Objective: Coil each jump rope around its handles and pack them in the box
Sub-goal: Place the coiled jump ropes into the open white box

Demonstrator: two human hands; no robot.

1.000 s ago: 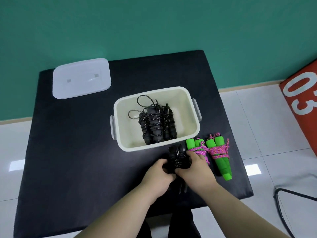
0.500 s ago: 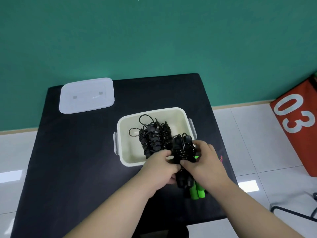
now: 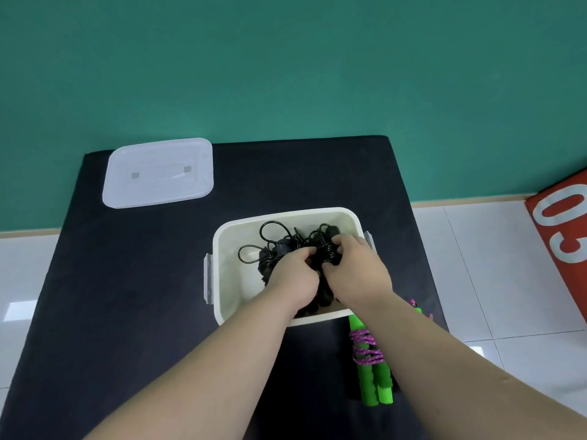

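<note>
**Both hands down in the box, closed round a black rope bundle**

A green wall (image 3: 286, 74) fills the back of the room. In front of it stands a black surface (image 3: 127, 296) on a white tiled floor (image 3: 476, 265). A red board (image 3: 568, 230) with white numerals leans in at the right edge.

The cream box (image 3: 232, 293) sits open a little right of the middle of the surface. Its translucent lid (image 3: 158, 173) lies flat at the far left corner, well apart from it.

The person's forearms reach in from the near edge and meet over the box. The left hand (image 3: 295, 277) and right hand (image 3: 355, 271) are side by side inside it, knuckles almost touching. Both have their fingers curled tight round one black jump rope (image 3: 327, 249), its cord wound round its handles. The right hand's fingers fold over the top of the bundle and the left hand grips it from the other side. I cannot tell whether the bundle rests on the box floor, because the hands cover it.

Just to its left, inside the box, lie more coiled black ropes (image 3: 273, 249), with two loose loops of cord standing up toward the far wall.

Outside, just beside the box's near right corner, a green-handled jump rope (image 3: 370, 360) lies on the surface with pink-purple cord wound round its middle. A scrap of pink and green (image 3: 416, 309) shows past the right forearm, too hidden to make out.
</note>
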